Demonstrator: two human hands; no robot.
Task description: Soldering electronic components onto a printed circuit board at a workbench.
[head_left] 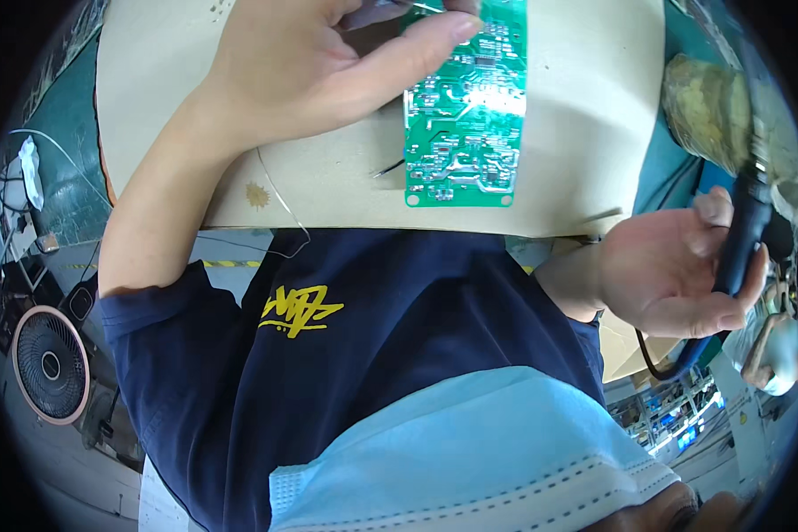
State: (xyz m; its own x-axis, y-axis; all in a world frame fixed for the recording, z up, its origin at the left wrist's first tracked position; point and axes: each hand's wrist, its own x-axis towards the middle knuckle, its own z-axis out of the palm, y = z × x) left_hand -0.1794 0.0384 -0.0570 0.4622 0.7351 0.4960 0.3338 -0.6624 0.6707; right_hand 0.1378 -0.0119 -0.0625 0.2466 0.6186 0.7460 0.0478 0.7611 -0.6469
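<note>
A green circuit board (461, 168) lies on the beige work surface, its side dense with small soldered parts facing up. My left hand (328, 80) reaches over the board's far left part, thumb tip above it. Its fingers are closed in a pinch, partly cut off by the upper edge, and a short silvery length of solder wire (427, 7) shows at them. A thin strand of this kind (284, 199) loops out beneath my left wrist. Off the board to the right, my right hand (683, 266) grips the black handle of a soldering iron (743, 235), its tip end pointing away from me.
A short black wire (388, 168) sticks out beside the board's left edge. The beige sheet (585, 115) covers a green bench top (66, 168). A clear bag with yellowish contents (705, 106) sits at the right. A round fan (51, 363) stands left; another person (771, 350) is at the far right.
</note>
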